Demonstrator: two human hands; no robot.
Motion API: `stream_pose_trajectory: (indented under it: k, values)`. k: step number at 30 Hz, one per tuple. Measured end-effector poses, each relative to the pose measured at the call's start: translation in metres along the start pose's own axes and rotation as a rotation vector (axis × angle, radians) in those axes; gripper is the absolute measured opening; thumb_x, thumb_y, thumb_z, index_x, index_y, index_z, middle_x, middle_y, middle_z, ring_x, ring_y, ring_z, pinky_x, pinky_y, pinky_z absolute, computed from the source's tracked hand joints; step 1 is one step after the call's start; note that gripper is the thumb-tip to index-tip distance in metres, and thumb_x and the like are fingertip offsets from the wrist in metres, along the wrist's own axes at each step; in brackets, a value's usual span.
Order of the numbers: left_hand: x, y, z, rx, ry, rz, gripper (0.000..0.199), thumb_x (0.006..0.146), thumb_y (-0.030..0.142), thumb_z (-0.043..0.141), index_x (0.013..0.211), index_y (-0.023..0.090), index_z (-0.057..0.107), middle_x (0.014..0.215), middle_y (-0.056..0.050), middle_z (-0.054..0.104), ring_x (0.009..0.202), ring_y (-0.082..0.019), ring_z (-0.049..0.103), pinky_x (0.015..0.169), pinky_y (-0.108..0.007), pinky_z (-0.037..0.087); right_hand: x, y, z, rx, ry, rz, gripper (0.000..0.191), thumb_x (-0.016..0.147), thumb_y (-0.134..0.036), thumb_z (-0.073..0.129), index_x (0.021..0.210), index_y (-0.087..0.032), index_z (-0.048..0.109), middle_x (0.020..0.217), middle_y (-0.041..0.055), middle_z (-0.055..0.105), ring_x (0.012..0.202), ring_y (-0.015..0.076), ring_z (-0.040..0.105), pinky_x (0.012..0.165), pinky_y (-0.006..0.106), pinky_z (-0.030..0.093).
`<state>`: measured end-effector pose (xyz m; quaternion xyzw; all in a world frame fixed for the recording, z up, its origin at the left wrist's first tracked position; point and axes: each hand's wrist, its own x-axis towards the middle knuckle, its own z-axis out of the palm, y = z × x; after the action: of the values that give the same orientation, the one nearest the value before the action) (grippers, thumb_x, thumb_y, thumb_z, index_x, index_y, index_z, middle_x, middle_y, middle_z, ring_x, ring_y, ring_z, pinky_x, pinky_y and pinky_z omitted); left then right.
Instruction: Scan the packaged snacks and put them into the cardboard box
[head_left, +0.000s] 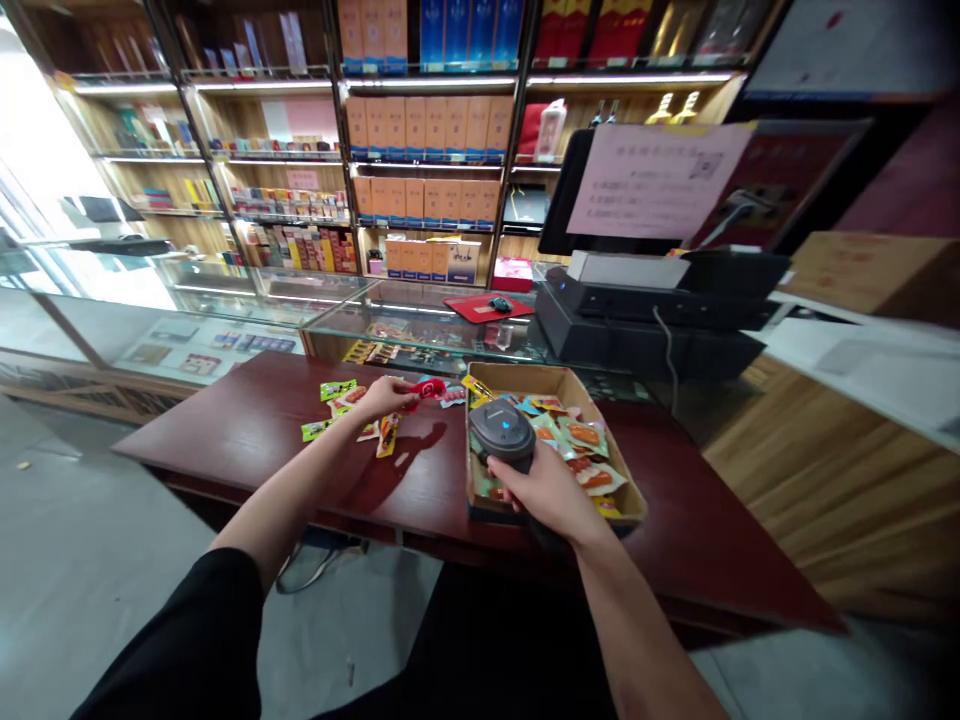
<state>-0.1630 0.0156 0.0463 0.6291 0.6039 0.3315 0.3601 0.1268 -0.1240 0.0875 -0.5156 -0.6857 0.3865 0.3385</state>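
Between the fingers of my left hand (pixel 386 397) is a small red snack packet (pixel 429 389), held above the dark red table (pixel 247 430). My right hand (pixel 551 487) grips a grey barcode scanner (pixel 501 430) by its handle, with a small blue light on top. The scanner hangs over the near left part of an open cardboard box (pixel 630 490) and hides some of what lies inside. Individually wrapped snacks (pixel 585 434) fill the box. More snack packets, such as a green one (pixel 337 388) and a yellow one (pixel 388 436), lie loose beneath and around my left hand.
Behind the table runs a glass display counter (pixel 337 325) with a mouse (pixel 501 304) on a red mat (pixel 469 308). A monitor with a pink paper sheet (pixel 652 180) stands above a black cash drawer (pixel 637 335) at right. Shelves of boxed goods (pixel 427 130) line the wall.
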Motion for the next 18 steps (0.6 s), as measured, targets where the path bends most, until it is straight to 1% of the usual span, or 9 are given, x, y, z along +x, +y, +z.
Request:
stream_pose_trajectory:
  k: [2, 3, 5, 9, 12, 15, 18]
  values:
    - [0.003, 0.021, 0.006, -0.330, -0.094, -0.055, 0.036, 0.067, 0.033, 0.079, 0.095, 0.014, 0.069, 0.077, -0.005, 0.071, 0.070, -0.018, 0.068, 0.068, -0.031, 0.056, -0.007, 0.003, -0.013, 0.028, 0.024, 0.005, 0.021, 0.080, -0.040, 0.062, 0.084, -0.020, 0.058, 0.052, 0.0001, 0.060, 0.040, 0.0149, 0.055, 0.042, 0.026, 0.045]
    - [0.004, 0.032, 0.011, -0.447, -0.137, -0.081, 0.039, 0.064, 0.032, 0.082, 0.094, 0.013, 0.067, 0.078, -0.006, 0.071, 0.069, -0.018, 0.068, 0.067, -0.032, 0.057, -0.011, 0.005, -0.020, 0.043, 0.042, 0.004, 0.021, 0.080, -0.040, 0.062, 0.084, -0.020, 0.059, 0.051, -0.0002, 0.059, 0.040, 0.0148, 0.054, 0.042, 0.026, 0.044]
    - [0.006, 0.055, 0.022, -0.576, -0.216, -0.123, 0.041, 0.061, 0.027, 0.085, 0.093, 0.012, 0.065, 0.079, -0.007, 0.072, 0.068, -0.018, 0.069, 0.066, -0.033, 0.059, -0.019, 0.006, -0.032, 0.061, 0.077, 0.006, 0.020, 0.079, -0.038, 0.062, 0.086, -0.019, 0.060, 0.051, -0.0005, 0.058, 0.039, 0.0140, 0.052, 0.040, 0.026, 0.044]
    - [0.005, 0.098, 0.049, -0.657, -0.314, -0.148, 0.034, 0.063, 0.022, 0.084, 0.089, 0.012, 0.064, 0.079, -0.007, 0.072, 0.066, -0.018, 0.070, 0.065, -0.032, 0.060, -0.039, 0.009, -0.056, 0.078, 0.151, 0.028, 0.020, 0.078, -0.038, 0.063, 0.086, -0.019, 0.062, 0.051, -0.0004, 0.057, 0.038, 0.0133, 0.051, 0.039, 0.025, 0.044]
    - [0.001, 0.124, 0.069, -0.677, -0.385, -0.134, 0.030, 0.065, 0.019, 0.083, 0.088, 0.012, 0.064, 0.079, -0.007, 0.072, 0.066, -0.017, 0.071, 0.064, -0.030, 0.060, -0.052, 0.015, -0.074, 0.085, 0.219, 0.031, 0.021, 0.079, -0.039, 0.063, 0.084, -0.019, 0.061, 0.051, 0.0003, 0.058, 0.039, 0.0139, 0.053, 0.039, 0.025, 0.044]
    - [-0.002, 0.142, 0.086, -0.668, -0.460, -0.123, 0.032, 0.066, 0.017, 0.082, 0.092, 0.011, 0.065, 0.083, -0.008, 0.073, 0.069, -0.018, 0.071, 0.065, -0.030, 0.061, -0.064, 0.025, -0.089, 0.077, 0.258, 0.039, 0.022, 0.079, -0.040, 0.063, 0.084, -0.019, 0.059, 0.050, -0.0001, 0.059, 0.038, 0.0137, 0.054, 0.039, 0.023, 0.044]
    - [-0.005, 0.154, 0.102, -0.642, -0.536, -0.114, 0.031, 0.067, 0.016, 0.081, 0.094, 0.010, 0.066, 0.085, -0.009, 0.073, 0.072, -0.018, 0.071, 0.067, -0.032, 0.061, -0.074, 0.033, -0.099, 0.078, 0.286, 0.047, 0.026, 0.078, -0.041, 0.064, 0.085, -0.017, 0.057, 0.050, -0.0010, 0.058, 0.039, 0.0135, 0.054, 0.038, 0.022, 0.044]
